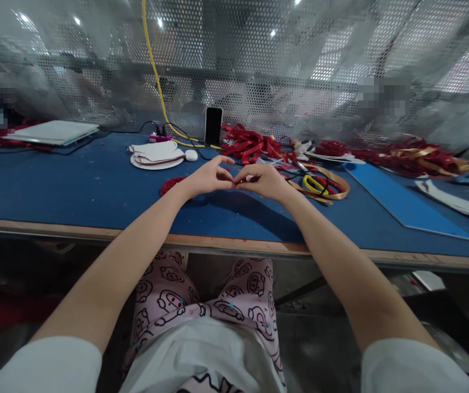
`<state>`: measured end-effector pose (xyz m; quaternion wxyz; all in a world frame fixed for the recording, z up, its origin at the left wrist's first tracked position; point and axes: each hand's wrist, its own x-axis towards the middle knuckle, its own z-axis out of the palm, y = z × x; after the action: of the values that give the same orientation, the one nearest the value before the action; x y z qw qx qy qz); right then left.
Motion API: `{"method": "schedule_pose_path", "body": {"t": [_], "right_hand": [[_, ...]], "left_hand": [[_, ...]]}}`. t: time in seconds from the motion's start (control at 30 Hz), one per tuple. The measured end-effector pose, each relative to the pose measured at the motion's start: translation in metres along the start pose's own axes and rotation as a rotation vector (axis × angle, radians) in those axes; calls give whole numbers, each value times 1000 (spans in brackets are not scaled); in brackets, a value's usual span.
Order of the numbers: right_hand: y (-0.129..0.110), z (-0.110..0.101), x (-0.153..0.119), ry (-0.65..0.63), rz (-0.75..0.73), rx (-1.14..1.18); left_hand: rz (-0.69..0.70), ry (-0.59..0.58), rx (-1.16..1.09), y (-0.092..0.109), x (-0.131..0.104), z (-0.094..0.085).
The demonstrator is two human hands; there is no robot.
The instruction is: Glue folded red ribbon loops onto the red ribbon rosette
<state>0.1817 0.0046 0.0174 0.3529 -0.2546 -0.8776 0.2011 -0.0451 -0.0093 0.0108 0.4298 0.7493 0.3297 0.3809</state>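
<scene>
My left hand (209,177) and my right hand (260,180) meet fingertip to fingertip above the blue table (74,185). Both sets of fingers are pinched together around something small between them; what it is I cannot make out. A red lacy round piece (170,185) lies on the table just under my left wrist. A heap of red ribbon (251,144) sits right behind my hands. Yellow-handled scissors (314,184) and a loop of gold ribbon (332,188) lie beside my right hand.
A white plate with folded white pieces (156,154) stands left of centre, a phone (213,125) leans upright at the back, a yellow cable (152,65) hangs down. A blue sheet (398,202) and more red ribbon (414,153) lie at right. A perforated metal screen closes the back.
</scene>
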Motion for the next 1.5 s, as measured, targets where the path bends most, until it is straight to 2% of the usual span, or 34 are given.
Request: {"method": "schedule_pose_path", "body": {"t": [0.43, 0.57, 0.73, 0.83, 0.93, 1.03, 1.1, 1.3, 1.5], "right_hand": [[-7, -2, 0, 0, 29, 23], [-6, -1, 0, -11, -22, 30], [-4, -1, 0, 46, -21, -5], [-3, -4, 1, 152, -6, -11], [-3, -6, 1, 248, -7, 9], [-4, -6, 1, 287, -5, 9], [-5, -5, 1, 286, 10, 7], [-5, -1, 1, 241, 81, 30], [-1, -1, 1, 224, 45, 8]], "left_hand": [[14, -26, -13, -3, 2, -1], [-4, -31, -3, -2, 2, -1], [15, -45, 8, 0, 2, -3], [36, 24, 15, 0, 3, -6], [58, 173, 112, -4, 6, -9], [27, 326, 221, -11, 10, -11], [8, 365, 191, -12, 12, -10], [62, 297, 80, -3, 7, 4], [0, 215, 35, 0, 5, 10]]}}
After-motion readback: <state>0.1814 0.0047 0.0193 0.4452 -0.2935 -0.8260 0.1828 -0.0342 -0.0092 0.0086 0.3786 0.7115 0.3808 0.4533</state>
